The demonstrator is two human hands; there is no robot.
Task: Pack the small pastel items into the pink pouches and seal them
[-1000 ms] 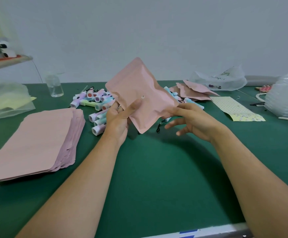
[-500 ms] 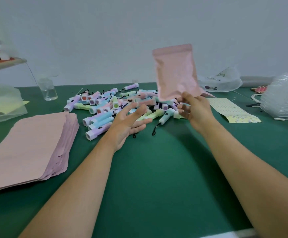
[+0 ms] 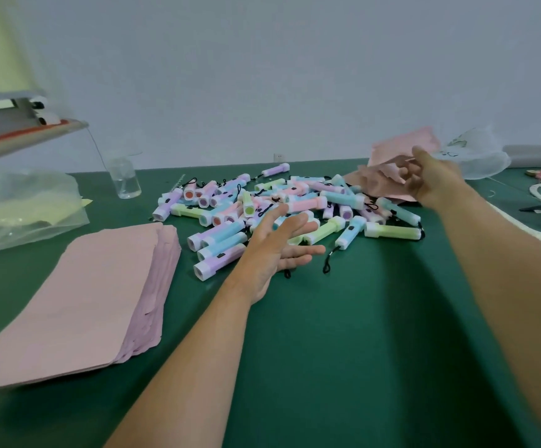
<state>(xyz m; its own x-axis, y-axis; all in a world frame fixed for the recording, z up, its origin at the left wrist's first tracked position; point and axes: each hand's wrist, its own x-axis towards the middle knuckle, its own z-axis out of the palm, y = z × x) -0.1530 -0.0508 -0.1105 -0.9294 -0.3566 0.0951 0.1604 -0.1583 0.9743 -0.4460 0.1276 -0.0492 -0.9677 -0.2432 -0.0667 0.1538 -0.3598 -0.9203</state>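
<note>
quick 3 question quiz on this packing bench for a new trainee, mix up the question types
1. True or false: the stack of empty pink pouches lies to the right of the pile of pastel torches.
2. Pick one: the left hand is A) open with straight fingers at the pile's near edge, B) clenched in a fist, C) gripping a pouch.
3. Fill in: the table surface is ___ in colour.

Key: 1 false; 2 A; 3 green.
</note>
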